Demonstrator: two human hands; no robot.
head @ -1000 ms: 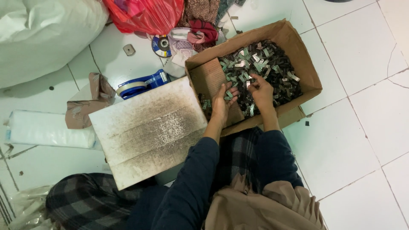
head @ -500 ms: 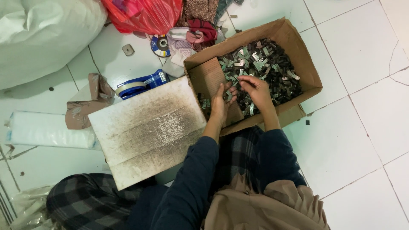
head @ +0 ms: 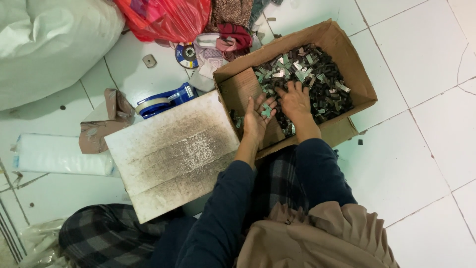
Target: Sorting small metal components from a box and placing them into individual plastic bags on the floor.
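A brown cardboard box (head: 361, 79) sits on the tiled floor, filled with several small dark and silver metal parts (head: 317, 74). My left hand (head: 257, 119) is inside the box near its bare left half, palm up and cupped, with a few of the small parts (head: 266, 110) lying in it. My right hand (head: 296, 101) lies palm down on the pile, fingers spread over the parts. Both arms wear dark blue sleeves.
A stained white board (head: 173, 154) lies left of the box. A blue tape dispenser (head: 166, 99), crumpled brown paper (head: 106, 121), a white roll (head: 59, 155), a red plastic bag (head: 166, 17), cloth scraps (head: 230, 34) and a big white sack (head: 49, 44) surround it.
My right hand has dropped from a raised pinch onto the pile, fingers now spread. My left hand has turned palm up with a few parts in it.
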